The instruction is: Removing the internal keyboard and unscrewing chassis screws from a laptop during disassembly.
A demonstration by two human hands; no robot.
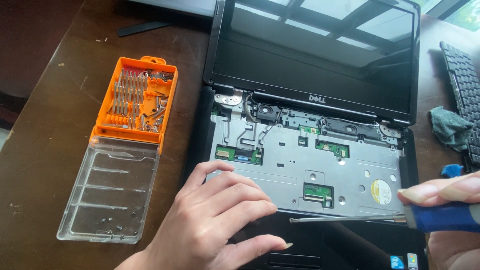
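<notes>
A black laptop [320,55] lies open on a dark wooden table [45,140], its keyboard removed so the silver metal plate [280,160] and small green circuit boards show. My left hand [215,220] rests flat on the front left of the laptop, fingers spread over the plate's lower edge and palm rest. My right hand [450,195] comes in from the right edge, gripping a blue-handled screwdriver [360,218]. Its thin shaft lies level, pointing left, with the tip near the front edge of the plate, just right of my left fingertips.
An orange bit case [137,95] with several metal bits stands left of the laptop, its clear lid [110,190] folded open and holding a few small screws. The removed keyboard [462,85] and a teal cloth [450,127] lie at the right edge.
</notes>
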